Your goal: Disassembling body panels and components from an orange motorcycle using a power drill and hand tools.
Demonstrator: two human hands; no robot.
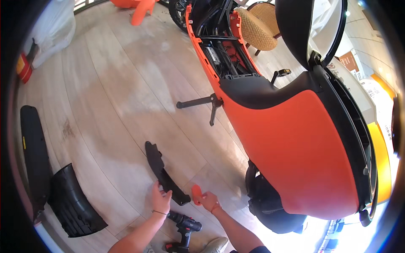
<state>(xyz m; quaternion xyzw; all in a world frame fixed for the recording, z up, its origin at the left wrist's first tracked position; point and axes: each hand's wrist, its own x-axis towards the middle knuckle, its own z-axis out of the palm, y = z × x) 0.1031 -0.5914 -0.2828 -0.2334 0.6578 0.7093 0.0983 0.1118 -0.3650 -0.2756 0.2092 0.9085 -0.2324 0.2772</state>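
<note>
A long, curved black plastic trim piece [162,170] lies on the floor in front of me. At its near left edge is my left hand [161,199], fingers apart; I cannot tell whether the fingertips touch the piece. My right hand [209,201] grips a small orange plastic piece [196,194] just right of the trim's near end. Between my forearms a black cordless drill [185,227] rests on the floor beside my shoe [216,244].
An orange and black scooter [287,143] with its frame partly exposed fills the right side, its stand [196,102] jutting left. Two black plastic panels [34,152] lie at the left. Orange panels [141,9], a white plastic bag [52,33] and a wicker chair [259,31] are farther off.
</note>
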